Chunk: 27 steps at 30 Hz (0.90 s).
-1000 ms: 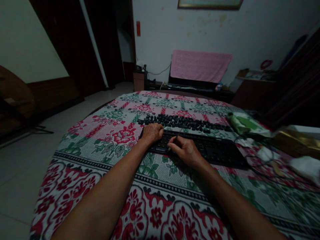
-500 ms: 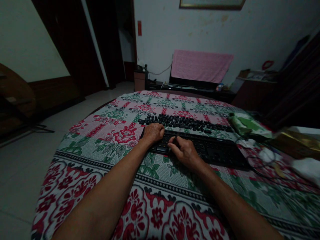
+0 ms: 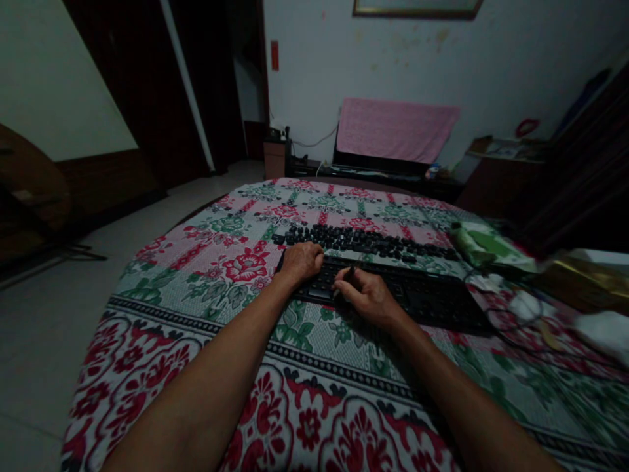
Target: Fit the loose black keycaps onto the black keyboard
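Observation:
A black keyboard [image 3: 442,303] lies on the patterned tablecloth, most of its keys off and its bed bare. My left hand [image 3: 302,260] is closed on its left end, fingers curled toward the far edge and partly hidden. Over the left-middle part of the board, my right hand [image 3: 366,293] pinches a slim dark tool [image 3: 350,271]; its kind is too dark to tell. Its lower end points down at the keyboard near the front edge. Behind the board, many loose black keycaps [image 3: 363,240] are spread in a long band.
To the right lie a green-and-white soft packet [image 3: 491,246], crumpled white tissue [image 3: 525,305], a gold-coloured box [image 3: 580,282] and a black cable [image 3: 511,337]. The floral tablecloth [image 3: 206,288] covers a round-edged table. A pink towel [image 3: 398,128] hangs over a screen by the wall.
My right hand has shifted slightly right, and the dark tool in it now shows more upright. My left hand stays on the keyboard's left end.

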{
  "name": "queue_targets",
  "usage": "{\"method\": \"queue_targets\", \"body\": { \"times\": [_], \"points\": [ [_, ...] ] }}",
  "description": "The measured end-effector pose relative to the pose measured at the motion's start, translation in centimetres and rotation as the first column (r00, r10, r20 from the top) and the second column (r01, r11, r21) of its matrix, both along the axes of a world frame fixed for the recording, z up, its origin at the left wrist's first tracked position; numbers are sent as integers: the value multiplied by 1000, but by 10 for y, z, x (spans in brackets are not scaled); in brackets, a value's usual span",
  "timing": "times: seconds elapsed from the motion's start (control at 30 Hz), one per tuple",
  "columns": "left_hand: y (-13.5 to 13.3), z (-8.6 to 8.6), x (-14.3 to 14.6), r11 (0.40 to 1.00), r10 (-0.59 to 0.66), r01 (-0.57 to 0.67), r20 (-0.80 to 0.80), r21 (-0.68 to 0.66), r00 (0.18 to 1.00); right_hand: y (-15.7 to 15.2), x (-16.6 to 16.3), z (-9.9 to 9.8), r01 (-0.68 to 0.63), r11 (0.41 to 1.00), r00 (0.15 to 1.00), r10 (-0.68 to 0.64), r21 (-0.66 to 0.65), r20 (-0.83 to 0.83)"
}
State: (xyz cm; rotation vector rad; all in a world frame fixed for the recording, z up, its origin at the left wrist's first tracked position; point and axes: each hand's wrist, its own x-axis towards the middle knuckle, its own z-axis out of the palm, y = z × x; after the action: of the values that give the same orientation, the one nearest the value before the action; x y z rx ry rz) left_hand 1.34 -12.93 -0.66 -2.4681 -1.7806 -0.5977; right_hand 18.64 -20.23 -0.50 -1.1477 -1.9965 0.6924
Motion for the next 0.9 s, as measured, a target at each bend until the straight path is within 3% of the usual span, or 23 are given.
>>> {"method": "queue_targets", "body": {
  "times": [0.23,0.37,0.47,0.63,0.8,0.9],
  "points": [
    [1,-1,0,1000,3,-3,-9,3,1000,-10,-7,14,-123,969,963,64,216,261],
    [0,1,0,1000,7,-7,-21,-14,1000,-13,-11,10,-153,955,946,67,255,319],
    [-1,2,1,1000,13,-13,-19,-19,1000,-11,-11,6,-45,965,975,-14,257,224],
    [-1,3,1,999,14,-14,-7,-30,1000,-7,-10,2,137,982,989,-142,130,32],
    [-1,3,0,1000,8,-8,-5,-28,1000,-5,-9,1,152,988,986,-149,36,-75],
    [-1,2,1,999,5,-5,-5,-34,1000,0,-8,1,154,984,955,-171,-91,-241]
  ]
}}
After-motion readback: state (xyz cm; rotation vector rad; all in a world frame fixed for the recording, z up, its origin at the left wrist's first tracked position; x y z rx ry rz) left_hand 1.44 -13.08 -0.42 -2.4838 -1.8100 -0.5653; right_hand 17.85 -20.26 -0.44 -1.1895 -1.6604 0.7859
